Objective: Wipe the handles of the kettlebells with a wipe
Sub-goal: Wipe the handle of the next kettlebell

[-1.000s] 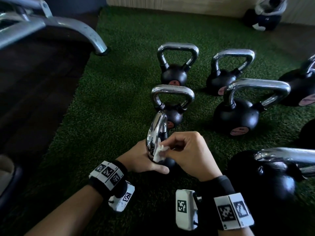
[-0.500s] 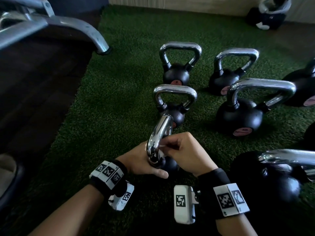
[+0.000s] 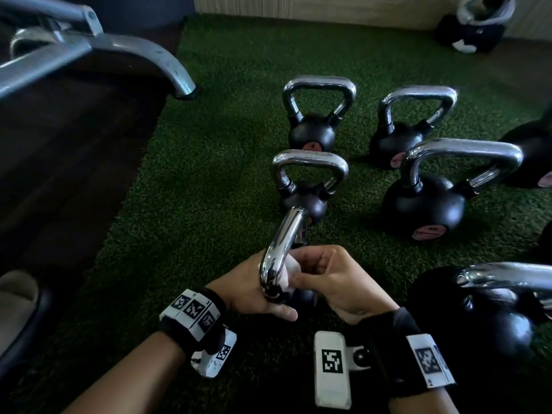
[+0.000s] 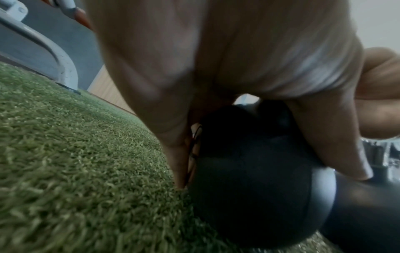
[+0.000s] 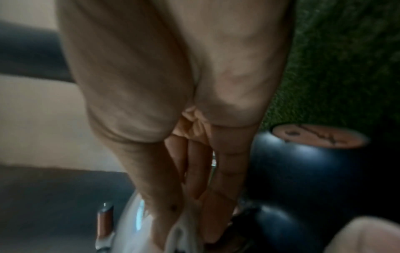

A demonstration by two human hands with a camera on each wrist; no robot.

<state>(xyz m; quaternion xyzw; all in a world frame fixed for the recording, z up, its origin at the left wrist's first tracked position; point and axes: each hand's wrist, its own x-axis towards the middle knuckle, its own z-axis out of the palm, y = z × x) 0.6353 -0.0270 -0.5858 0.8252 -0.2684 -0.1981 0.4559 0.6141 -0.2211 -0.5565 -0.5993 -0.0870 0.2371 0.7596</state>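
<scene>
Kettlebell [image 3: 301, 297] could tip if the left hand [image 3: 254, 291] holding its ball slips while the right hand [image 3: 334, 282] pinches the wipe [image 3: 288, 271] on the handle [image 3: 283, 249].

Black kettlebells [image 3: 424, 204] with chrome handles [image 3: 310, 158] and pink discs [image 3: 427, 232] stand on green turf [image 3: 209, 174]. The wipe [image 3: 285, 274] is white. Wristbands [image 3: 194, 312] are black, bearing black-and-white square markers.
</scene>
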